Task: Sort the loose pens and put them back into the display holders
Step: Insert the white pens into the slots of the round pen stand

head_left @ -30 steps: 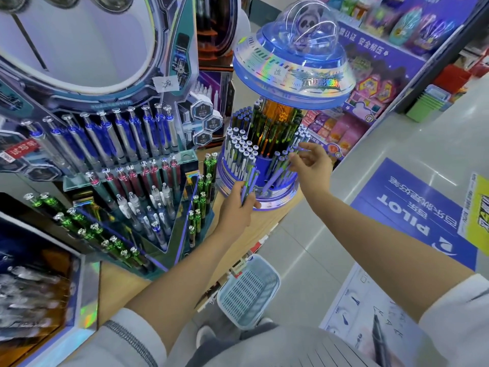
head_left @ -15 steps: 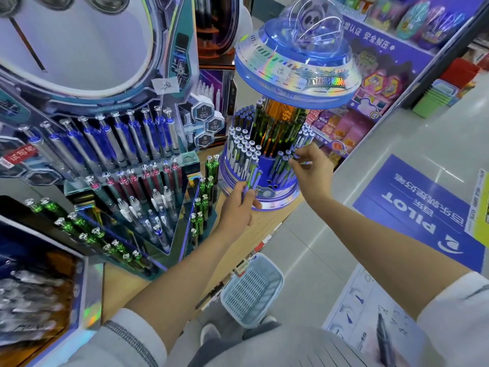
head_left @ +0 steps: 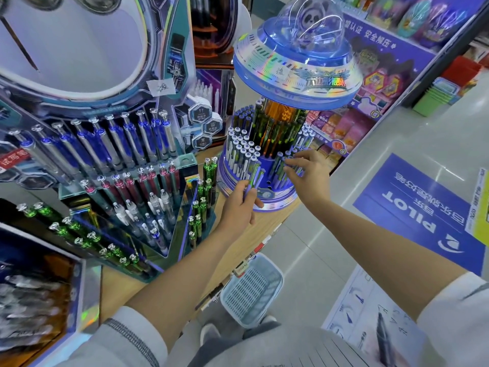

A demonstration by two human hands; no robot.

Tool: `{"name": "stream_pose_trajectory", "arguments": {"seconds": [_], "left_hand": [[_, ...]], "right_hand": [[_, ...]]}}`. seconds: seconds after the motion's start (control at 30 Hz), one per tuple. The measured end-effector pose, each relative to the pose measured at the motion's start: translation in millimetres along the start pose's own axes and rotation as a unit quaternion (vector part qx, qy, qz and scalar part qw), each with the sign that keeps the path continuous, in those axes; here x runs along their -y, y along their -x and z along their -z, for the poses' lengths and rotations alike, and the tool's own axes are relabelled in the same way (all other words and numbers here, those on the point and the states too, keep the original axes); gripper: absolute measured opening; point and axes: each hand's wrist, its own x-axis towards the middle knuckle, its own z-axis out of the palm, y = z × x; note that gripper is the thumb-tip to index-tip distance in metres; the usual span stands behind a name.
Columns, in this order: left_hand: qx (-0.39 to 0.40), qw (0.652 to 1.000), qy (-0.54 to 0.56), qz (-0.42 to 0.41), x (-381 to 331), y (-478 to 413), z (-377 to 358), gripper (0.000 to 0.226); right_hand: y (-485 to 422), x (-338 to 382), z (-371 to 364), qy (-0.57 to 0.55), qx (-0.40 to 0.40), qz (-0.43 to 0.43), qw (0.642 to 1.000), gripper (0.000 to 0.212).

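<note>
Right hand point(head_left: 311, 178) has edged down and inward since the earlier frame. Its fingers point(head_left: 291, 162) now reach left across the pen tops at the front right of the round display holder point(head_left: 275, 201). Left hand point(head_left: 236, 210) is unchanged in place, at centre frame against the holder's base.

Left hand: fingers curl round a small bundle of loose pens point(head_left: 251, 176), which stand upright, tops just beside the filled white-capped rows.

Right hand: fingers lightly bent and touching seated pen tops. Cannot tell whether they pinch one.

Progress (judgement): partly done. Most slots in the holder are filled, with dark pens in the upper ring and white-capped ones at the left front. A few dark empty holes show at the front between the two hands. The bundle is not yet seated, so several insertions remain.

Tiered rack point(head_left: 185, 165) at left of frame looks stocked. Whether loose pens lie elsewhere on the bench point(head_left: 254, 234) is not visible.
</note>
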Motion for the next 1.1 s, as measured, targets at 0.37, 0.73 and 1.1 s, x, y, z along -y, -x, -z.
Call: {"name": "stream_pose_trajectory", "arguments": {"seconds": [0.37, 0.73, 1.1], "left_hand": [[0.055, 0.998, 0.019, -0.014, -11, 2, -12, 0.016], [-0.093, 0.995, -0.031, -0.017, -3, -10, -5, 0.027], [-0.077, 0.996, -0.024, -0.026, -1, -11, 1, 0.029]], "right_hand": [[9, 22, 7, -0.288, 0.133, -0.103, 0.943, 0.013], [-14, 24, 33, -0.252, -0.053, -0.096, 0.962, 0.014], [-12, 25, 22, -0.115, -0.023, -0.027, 0.993, 0.004]]}}
